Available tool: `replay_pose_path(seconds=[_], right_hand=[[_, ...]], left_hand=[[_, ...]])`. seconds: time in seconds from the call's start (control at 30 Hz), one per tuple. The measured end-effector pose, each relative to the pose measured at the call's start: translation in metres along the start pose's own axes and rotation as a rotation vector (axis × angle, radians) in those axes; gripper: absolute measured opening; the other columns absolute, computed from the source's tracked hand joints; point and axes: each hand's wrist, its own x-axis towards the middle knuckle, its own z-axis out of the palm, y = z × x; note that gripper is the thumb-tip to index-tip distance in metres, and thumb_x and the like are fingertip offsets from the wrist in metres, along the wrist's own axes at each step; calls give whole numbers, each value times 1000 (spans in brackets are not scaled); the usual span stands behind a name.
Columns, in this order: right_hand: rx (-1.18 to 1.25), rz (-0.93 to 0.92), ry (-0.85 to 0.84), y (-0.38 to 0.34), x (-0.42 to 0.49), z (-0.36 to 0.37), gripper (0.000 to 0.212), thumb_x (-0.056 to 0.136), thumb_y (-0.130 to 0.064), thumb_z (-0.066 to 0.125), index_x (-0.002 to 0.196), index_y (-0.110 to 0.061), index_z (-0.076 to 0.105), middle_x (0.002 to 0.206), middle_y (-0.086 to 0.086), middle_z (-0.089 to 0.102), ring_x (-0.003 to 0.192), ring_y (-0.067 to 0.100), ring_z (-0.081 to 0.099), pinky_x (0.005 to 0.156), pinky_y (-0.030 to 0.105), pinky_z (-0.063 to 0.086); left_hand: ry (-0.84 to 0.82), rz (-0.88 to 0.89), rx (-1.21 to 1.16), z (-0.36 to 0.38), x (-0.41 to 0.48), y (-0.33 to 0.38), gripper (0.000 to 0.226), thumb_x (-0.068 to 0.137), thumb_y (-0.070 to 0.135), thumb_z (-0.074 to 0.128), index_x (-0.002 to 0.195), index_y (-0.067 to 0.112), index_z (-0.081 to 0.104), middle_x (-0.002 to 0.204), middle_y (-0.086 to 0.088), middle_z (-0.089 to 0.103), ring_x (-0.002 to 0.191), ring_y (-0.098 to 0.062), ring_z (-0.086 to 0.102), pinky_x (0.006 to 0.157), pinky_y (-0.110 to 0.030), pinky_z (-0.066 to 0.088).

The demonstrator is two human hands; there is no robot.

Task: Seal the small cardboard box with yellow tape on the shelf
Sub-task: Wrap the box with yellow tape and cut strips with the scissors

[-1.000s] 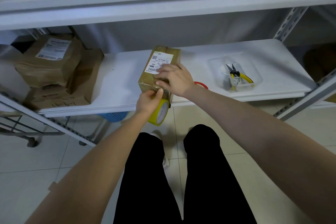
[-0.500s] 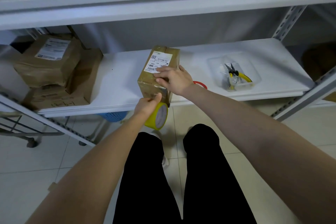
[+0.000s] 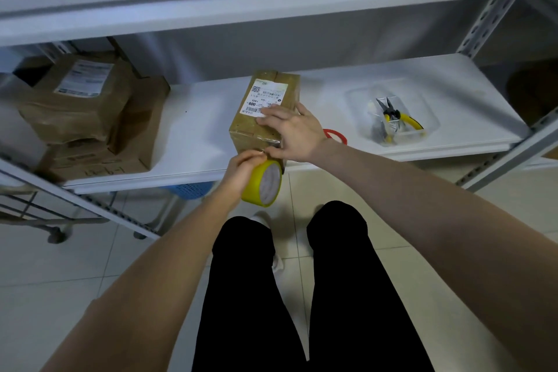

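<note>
A small cardboard box (image 3: 265, 100) with a white shipping label stands near the front edge of the white shelf (image 3: 199, 136). My right hand (image 3: 293, 133) lies flat over the box's near top end, fingers spread on the label and thumb at the front edge. My left hand (image 3: 241, 174) grips a roll of yellow tape (image 3: 265, 187) just below and in front of the box, its thumb touching my right thumb at the box's lower front corner. Any pulled-out strip of tape is hidden by the hands.
Larger brown boxes (image 3: 81, 112) are stacked at the shelf's left end. A clear plastic tray (image 3: 392, 112) with yellow-handled pliers sits to the right, a red ring (image 3: 335, 134) behind my right wrist. An upper shelf (image 3: 271, 3) overhangs. My legs and a blue basket (image 3: 187, 190) are below.
The left hand with the tape roll has dropped slightly below the shelf edge. The right hand has slid toward the box's near end, thumb meeting the left thumb.
</note>
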Motion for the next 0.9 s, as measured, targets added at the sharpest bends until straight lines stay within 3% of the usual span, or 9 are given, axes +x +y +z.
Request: replay_pose_path(seconds=[0.13,0.2,0.3,0.4,0.57,0.67,0.77,0.8,0.9], right_hand=[[-59,-25,28,-5,0,3,66,82,-48,61,141,-25,42,151,-2,36,141,18,31,112,42,15],[-75,-25,27,-4,-1,2,65,83,-47,60,141,-25,42,151,-3,36,141,18,31,113,42,13],[-59,-12,29,-7,-2,1,62,86,-48,56,142,-26,42,152,-4,35,142,17,29,114,44,12],[-32,3,26,-8,-3,0,59,88,-49,54,142,-27,41,153,-4,33,143,16,27,115,47,12],[2,3,-40,-5,1,-3,63,89,-53,52,144,-29,36,155,-6,28,144,15,22,116,52,9],[214,4,71,4,-14,1,59,94,-51,42,146,-23,34,154,-1,28,143,19,24,114,50,14],[367,368,350,25,-31,12,49,95,-39,39,131,-7,48,135,12,47,123,29,47,99,40,37],[337,520,301,34,-33,15,43,96,-35,40,126,-6,50,129,13,49,118,31,50,94,39,40],[313,828,-129,57,-35,26,41,96,-35,45,124,-5,49,127,15,48,119,33,49,93,39,42]], left_hand=[[-44,-43,96,0,6,9,8,69,26,70,74,22,65,92,-5,64,92,-19,57,88,-28,45],[-38,-119,90,0,10,14,24,58,32,68,79,22,67,100,-8,66,100,-24,61,96,-36,46],[-57,-154,139,6,9,13,40,65,27,69,103,16,63,112,-9,64,112,-26,59,96,-35,47],[-25,-130,199,13,4,12,46,78,19,67,122,11,57,117,-7,59,108,-21,55,89,-28,43],[24,-118,256,11,11,9,27,87,12,61,113,5,65,123,-15,62,101,-19,54,88,-28,40],[38,-101,280,14,13,4,28,92,16,57,116,3,64,128,-13,60,113,-23,55,93,-27,39],[30,-111,333,22,18,9,32,93,25,57,117,5,65,130,-13,58,122,-29,52,105,-33,39],[31,-123,349,23,20,9,33,93,28,57,116,6,65,130,-14,58,122,-30,52,106,-37,39],[38,-148,359,23,26,7,31,92,30,57,112,8,65,128,-15,58,119,-31,53,107,-41,39]])
